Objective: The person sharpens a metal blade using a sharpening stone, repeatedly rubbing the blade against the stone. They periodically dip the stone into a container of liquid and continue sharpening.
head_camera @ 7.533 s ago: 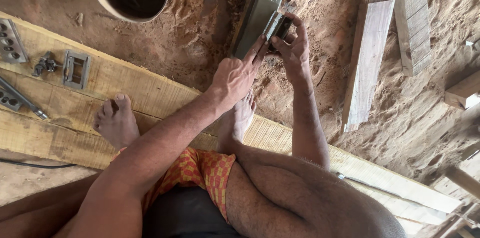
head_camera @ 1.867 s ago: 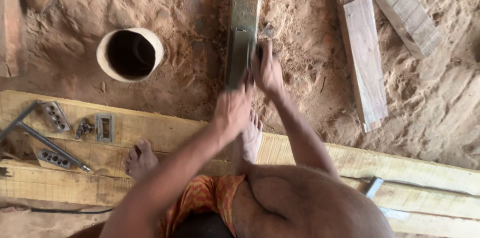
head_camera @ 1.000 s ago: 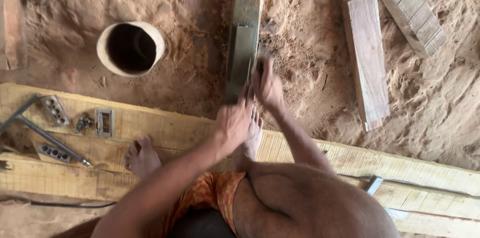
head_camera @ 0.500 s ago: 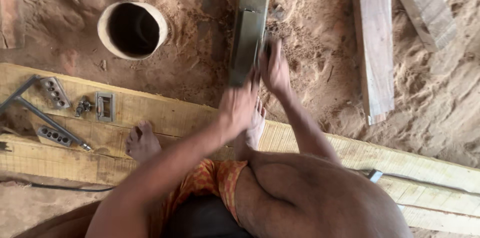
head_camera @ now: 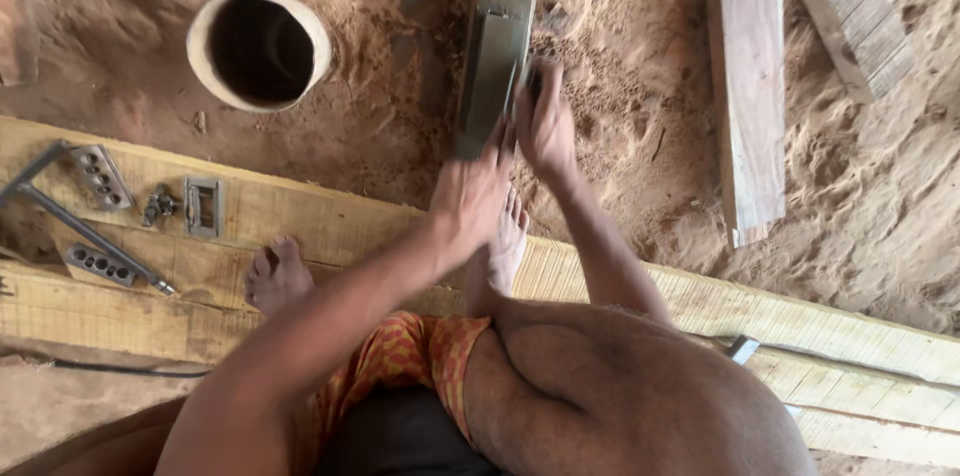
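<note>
A long grey-green bar [head_camera: 500,26] lies in the sawdust, running away from me. My left hand [head_camera: 468,201] is blurred and presses on the bar's near end, fingers reaching onto it. Just to the right, my right hand [head_camera: 545,121] is closed around a small dark tool [head_camera: 531,86] held against the bar's right side. My bare feet [head_camera: 278,274] rest on the yellow plank [head_camera: 330,226] below the hands.
A round pale-rimmed hole [head_camera: 258,48] opens in the ground at upper left. Metal fittings and a rod [head_camera: 90,236] lie on the planks at left. Two wooden boards [head_camera: 752,86] lie in the sawdust at right.
My right hand has slid farther along the bar's side, away from me, with the dark tool in it. My left hand stays at the bar's near end. The view has shifted slightly.
</note>
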Demonstrator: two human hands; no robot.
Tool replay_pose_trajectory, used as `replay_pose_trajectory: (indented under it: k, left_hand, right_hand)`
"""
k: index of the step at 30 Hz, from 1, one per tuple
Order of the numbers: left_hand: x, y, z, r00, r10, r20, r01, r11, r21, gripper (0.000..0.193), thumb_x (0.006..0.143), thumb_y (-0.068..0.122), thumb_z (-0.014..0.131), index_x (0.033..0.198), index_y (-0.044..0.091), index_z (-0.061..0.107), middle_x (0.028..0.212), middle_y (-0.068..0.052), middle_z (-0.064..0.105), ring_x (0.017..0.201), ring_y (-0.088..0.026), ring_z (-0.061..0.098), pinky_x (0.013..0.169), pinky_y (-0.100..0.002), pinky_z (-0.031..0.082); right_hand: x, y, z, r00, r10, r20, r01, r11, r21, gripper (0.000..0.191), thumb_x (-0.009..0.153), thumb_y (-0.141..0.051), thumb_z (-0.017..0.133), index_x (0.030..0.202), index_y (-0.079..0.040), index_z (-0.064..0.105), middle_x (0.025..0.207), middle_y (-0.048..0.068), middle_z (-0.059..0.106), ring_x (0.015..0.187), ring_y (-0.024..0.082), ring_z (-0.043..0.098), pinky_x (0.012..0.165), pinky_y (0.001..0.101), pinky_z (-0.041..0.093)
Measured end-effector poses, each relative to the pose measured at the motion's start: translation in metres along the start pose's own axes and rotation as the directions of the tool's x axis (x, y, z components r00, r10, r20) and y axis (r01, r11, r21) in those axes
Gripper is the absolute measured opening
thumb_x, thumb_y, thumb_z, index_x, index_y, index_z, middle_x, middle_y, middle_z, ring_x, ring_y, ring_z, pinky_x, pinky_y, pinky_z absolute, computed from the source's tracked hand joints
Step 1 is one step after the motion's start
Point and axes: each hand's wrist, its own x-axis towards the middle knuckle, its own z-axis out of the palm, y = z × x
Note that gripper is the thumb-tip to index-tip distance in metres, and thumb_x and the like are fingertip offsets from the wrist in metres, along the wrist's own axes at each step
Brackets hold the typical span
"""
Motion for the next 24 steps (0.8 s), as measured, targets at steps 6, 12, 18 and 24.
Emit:
replay_pose_trajectory:
  k: [6, 12, 18, 24]
  left_hand:
    - [0.015, 0.006, 0.021, 0.996, -0.086, -0.032, 0.080, 0.982, -0.169, 0.070, 0.098, 0.018, 0.046, 0.160, -0.005, 0.021, 0.149, -0.033, 0.027, 0.052, -0.003, 0.047, 0.042, -0.022, 0.043]
    - [0.053, -0.021, -0.010, 0.980, -0.073, -0.186, 0.095, 0.989, 0.110, 0.062, 0.099, 0.016, 0.048, 0.157, -0.004, 0.035, 0.143, -0.025, 0.045, 0.069, -0.019, 0.044, 0.052, -0.034, 0.045]
    - [-0.016, 0.016, 0.025, 0.997, -0.002, -0.075, -0.006, 0.995, -0.102, 0.068, 0.090, 0.015, 0.049, 0.153, -0.009, 0.036, 0.163, -0.037, 0.012, 0.051, -0.008, 0.050, 0.055, -0.023, 0.061]
    - [0.044, -0.015, -0.004, 0.991, -0.075, -0.115, 0.075, 0.997, -0.003, 0.076, 0.093, 0.032, 0.050, 0.155, -0.008, 0.030, 0.163, -0.036, 0.012, 0.050, -0.008, 0.048, 0.050, -0.024, 0.054]
  right_hand:
    - [-0.004, 0.014, 0.010, 0.997, 0.057, -0.043, -0.062, 0.991, -0.118, 0.022, 0.119, -0.019, 0.035, 0.134, -0.004, 0.040, 0.065, 0.005, 0.058, 0.038, 0.011, 0.050, 0.027, 0.0276, 0.041]
    - [0.060, 0.019, -0.003, 0.987, -0.084, -0.135, 0.079, 0.996, -0.041, 0.031, 0.121, -0.024, 0.041, 0.144, -0.004, 0.036, 0.079, 0.008, 0.065, 0.052, 0.014, 0.061, 0.037, 0.0295, 0.048]
    - [-0.024, -0.016, 0.006, 0.996, -0.069, -0.056, 0.061, 0.989, -0.133, 0.031, 0.120, -0.024, 0.038, 0.143, -0.004, 0.033, 0.080, 0.009, 0.063, 0.052, 0.013, 0.056, 0.039, 0.0284, 0.048]
    - [0.047, 0.018, 0.005, 0.993, -0.052, -0.110, 0.042, 0.995, -0.095, 0.024, 0.118, -0.020, 0.037, 0.138, -0.006, 0.039, 0.067, 0.005, 0.060, 0.037, 0.006, 0.047, 0.029, 0.0254, 0.040]
